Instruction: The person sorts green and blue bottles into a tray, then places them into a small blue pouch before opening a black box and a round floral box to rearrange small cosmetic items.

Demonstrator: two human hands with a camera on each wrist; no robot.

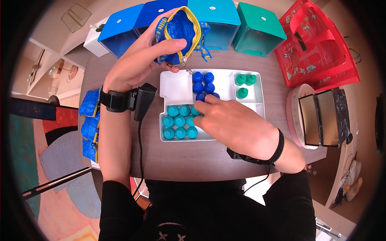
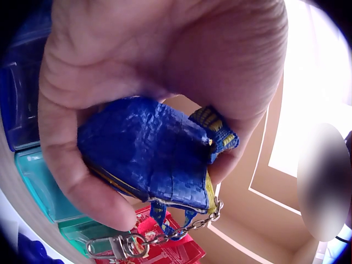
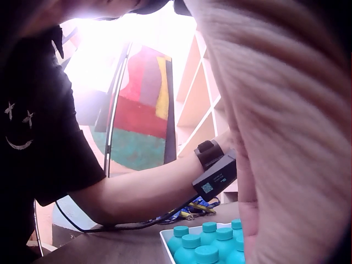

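My left hand [image 1: 155,52] holds up a small blue pouch [image 2: 148,148] with yellow trim, its thumb over the rim of the unzipped mouth. A chain with a metal clasp [image 2: 113,246] dangles from the pouch. Below it, my right hand [image 1: 237,122] reaches into a white divided tray [image 1: 173,90], fingers bent down where the dark blue bottles [image 1: 198,88] meet the teal bottles [image 1: 180,121]. I cannot tell whether its fingertips, hidden from view, grip a bottle. Several green bottles [image 1: 242,93] stand in the tray's upper right compartment.
Four boxes in blue and green shades, among them a teal box [image 1: 215,24] and a green box [image 1: 259,30], line the back. A red gift bag [image 1: 315,52] stands at right, above a round pink box [image 1: 295,116]. More blue pouches [image 1: 89,128] lie at the left edge.
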